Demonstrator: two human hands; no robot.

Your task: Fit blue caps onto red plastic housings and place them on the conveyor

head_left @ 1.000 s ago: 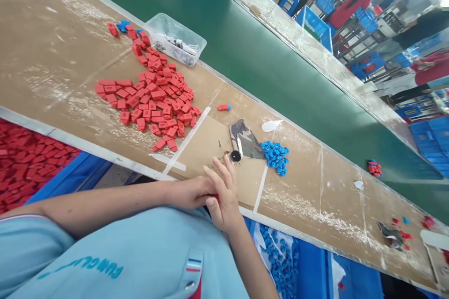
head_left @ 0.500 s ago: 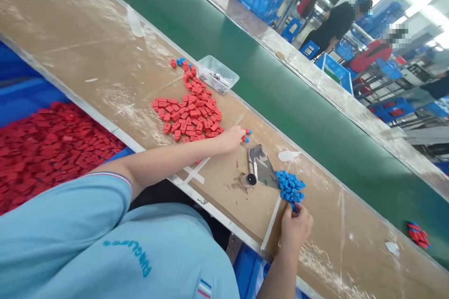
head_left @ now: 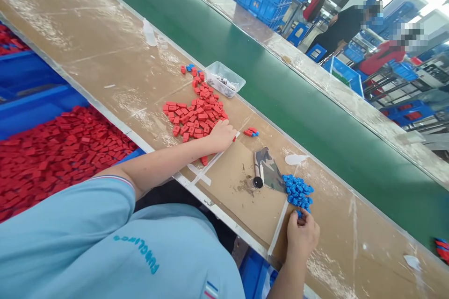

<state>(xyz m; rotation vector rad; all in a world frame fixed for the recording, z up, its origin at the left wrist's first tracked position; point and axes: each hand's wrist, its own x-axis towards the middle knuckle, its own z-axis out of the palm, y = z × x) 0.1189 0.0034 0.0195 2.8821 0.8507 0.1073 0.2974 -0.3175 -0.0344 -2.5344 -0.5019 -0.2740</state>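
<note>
Now both hands are working at the two piles on the workbench.

Since a moment ago, the left hand [head_left: 221, 135] is pulling back from the small red-and-blue assembled piece [head_left: 251, 132], which is lying alone near the far edge, and is resting curled on the red parts pile [head_left: 194, 114]; whether it is grasping one, I cannot tell. The right hand [head_left: 301, 236] is pinching a blue part [head_left: 299, 213] at the near side of the blue parts pile [head_left: 298, 191], so it seems a new pair is being collected.

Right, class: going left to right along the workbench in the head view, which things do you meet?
Red pieces → left hand → red-and-blue piece → camouflage cloth → blue pieces → right hand.
</note>
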